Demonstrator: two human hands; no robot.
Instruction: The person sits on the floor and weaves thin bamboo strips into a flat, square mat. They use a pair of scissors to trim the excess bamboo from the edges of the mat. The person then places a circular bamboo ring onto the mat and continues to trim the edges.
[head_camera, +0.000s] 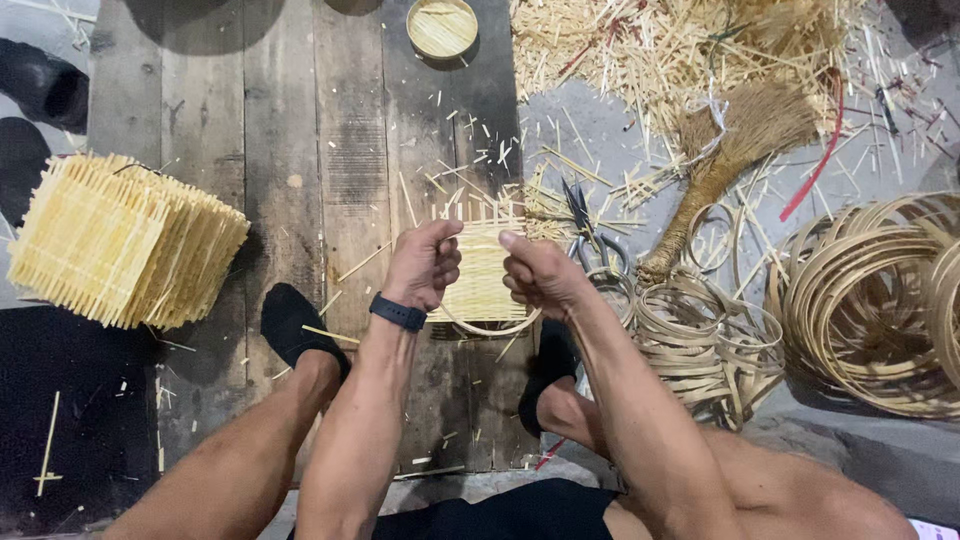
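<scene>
- We grip one woven slat mat (482, 272), set in a round hoop, its loose slat ends pointing away from us.
- Our left hand (425, 265) and right hand (538, 272) are curled closed on the mat's side edges.
- Beside the mat: one pair of scissors (583, 222), one hand broom (722, 160), two hoop piles.
- Left of the mat: one stack of finished mats (120, 240).

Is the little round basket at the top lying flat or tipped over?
Lying flat. The small round basket sits on the wooden boards with its open side facing up, so its woven inside shows.
</scene>
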